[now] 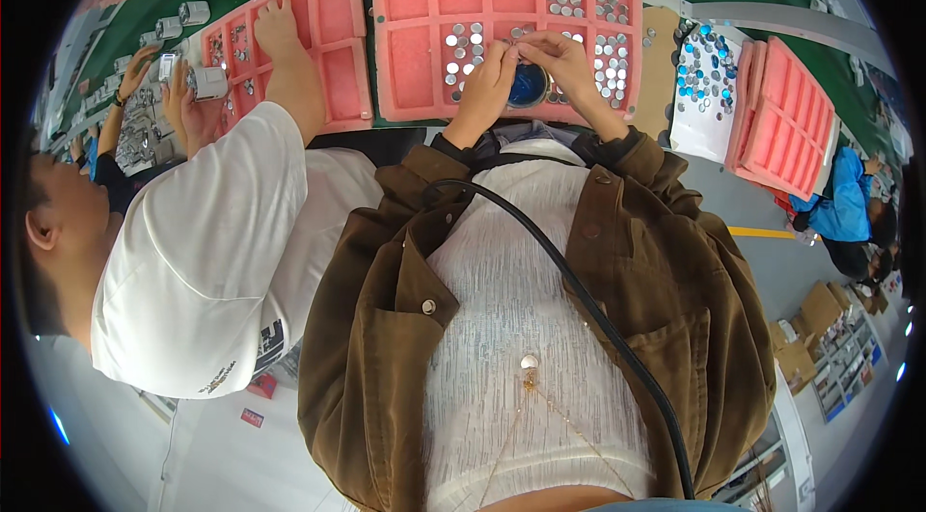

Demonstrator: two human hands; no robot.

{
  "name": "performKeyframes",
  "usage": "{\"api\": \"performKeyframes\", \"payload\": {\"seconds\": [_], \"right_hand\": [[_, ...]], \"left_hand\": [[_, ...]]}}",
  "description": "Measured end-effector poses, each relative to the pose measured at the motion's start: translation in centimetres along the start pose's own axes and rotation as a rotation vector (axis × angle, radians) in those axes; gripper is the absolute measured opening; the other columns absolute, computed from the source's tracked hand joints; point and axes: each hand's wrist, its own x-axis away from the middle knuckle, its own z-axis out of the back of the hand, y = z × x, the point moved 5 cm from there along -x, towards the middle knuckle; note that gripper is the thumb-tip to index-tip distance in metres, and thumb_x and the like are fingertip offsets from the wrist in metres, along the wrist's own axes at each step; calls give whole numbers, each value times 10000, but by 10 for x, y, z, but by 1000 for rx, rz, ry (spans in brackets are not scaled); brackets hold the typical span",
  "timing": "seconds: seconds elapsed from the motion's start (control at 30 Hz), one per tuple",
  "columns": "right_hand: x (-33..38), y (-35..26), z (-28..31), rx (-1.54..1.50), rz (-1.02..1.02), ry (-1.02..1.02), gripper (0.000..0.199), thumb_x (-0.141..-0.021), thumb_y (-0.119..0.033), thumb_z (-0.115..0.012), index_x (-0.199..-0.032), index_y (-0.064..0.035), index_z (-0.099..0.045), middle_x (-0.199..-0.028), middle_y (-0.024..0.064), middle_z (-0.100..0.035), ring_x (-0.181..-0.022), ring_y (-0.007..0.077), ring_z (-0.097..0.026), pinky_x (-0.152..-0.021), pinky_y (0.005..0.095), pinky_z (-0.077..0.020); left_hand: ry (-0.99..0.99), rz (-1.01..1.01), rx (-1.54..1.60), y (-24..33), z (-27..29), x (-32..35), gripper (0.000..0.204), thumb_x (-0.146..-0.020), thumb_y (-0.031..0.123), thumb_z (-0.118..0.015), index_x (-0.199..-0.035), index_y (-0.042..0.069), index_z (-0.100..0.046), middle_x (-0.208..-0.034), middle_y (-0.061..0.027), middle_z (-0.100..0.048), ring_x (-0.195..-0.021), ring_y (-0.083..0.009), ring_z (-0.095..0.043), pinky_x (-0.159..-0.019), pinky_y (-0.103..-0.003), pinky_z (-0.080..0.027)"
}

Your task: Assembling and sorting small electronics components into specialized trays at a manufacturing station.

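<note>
My left hand [488, 85] and my right hand [567, 67] meet at the fingertips over the front of a pink foam tray [406, 63]. Both are closed in a pinch. Something small and pale shows between the fingertips, too small to name. Just below them stands a round container [528, 88] with a dark blue inside, partly covered by the hands. Small silver discs [464, 54] lie in the tray compartment left of my hands. More silver discs [611, 67] fill compartments on the right side, and a few lie behind my fingers.
At left, a co-worker's hand [277, 27] reaches over another pink tray [338, 6]. To the right, blue and silver discs [707, 68] lie on a white sheet [696, 134], beside stacked pink trays [786, 121]. A black cable [579, 285] crosses my front.
</note>
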Motion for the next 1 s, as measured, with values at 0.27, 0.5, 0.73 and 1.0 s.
{"api": "performKeyframes", "payload": {"seconds": [0.27,0.5,0.73,1.0], "right_hand": [[-2,-1,-1,29,-68,-33,172,-815,-108,-618,-926,22,-599,-851,72,-634,-775,105,-599,-719,218,-485],[-2,-2,-3,-15,-53,-35,165,-810,-118,-628,-898,20,-610,-822,68,-635,-749,102,-592,-700,215,-475],[-3,-3,-1,-45,-42,-1,171,-800,-129,-644,-857,29,-617,-791,75,-642,-714,101,-597,-665,213,-479],[-2,-4,-2,-15,-24,0,170,-798,-126,-646,-863,28,-616,-796,77,-643,-716,102,-600,-666,214,-484]], "left_hand": [[7,14,197,1,2,-3,275,-942,281,-367,-844,34,-439,-565,-72,-441,-514,-178,-445,-502,-318,-351],[-32,21,354,3,2,-2,263,-949,261,-359,-826,43,-442,-563,-19,-442,-473,-84,-383,-448,-246,-308],[-23,13,338,5,2,-2,217,-930,216,-381,-854,27,-456,-568,-30,-445,-501,-103,-411,-479,-261,-332],[-25,3,213,-1,3,-2,227,-904,218,-393,-830,18,-470,-581,-94,-468,-522,-194,-474,-519,-316,-366]]}}
